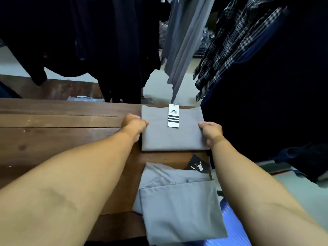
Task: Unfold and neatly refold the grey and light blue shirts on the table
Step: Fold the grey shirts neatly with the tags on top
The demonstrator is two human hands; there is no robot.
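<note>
On the table (53, 121), grey shirt (170, 137), neckline away, left hand (134, 124) and right hand (211, 130) tight on its sides.

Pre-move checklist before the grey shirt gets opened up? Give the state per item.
1. Left hand grips the left edge of the grey shirt: ok.
2. Right hand grips the shirt's right edge: ok.
3. White tag lies loose on top, not pinned by either hand: ok.
4. Bare table on the left for spreading: ok.
5. Near side free: not ok, the light blue shirt lies close by.
6. Light blue shirt neatly folded: not ok, loose and creased.
</note>
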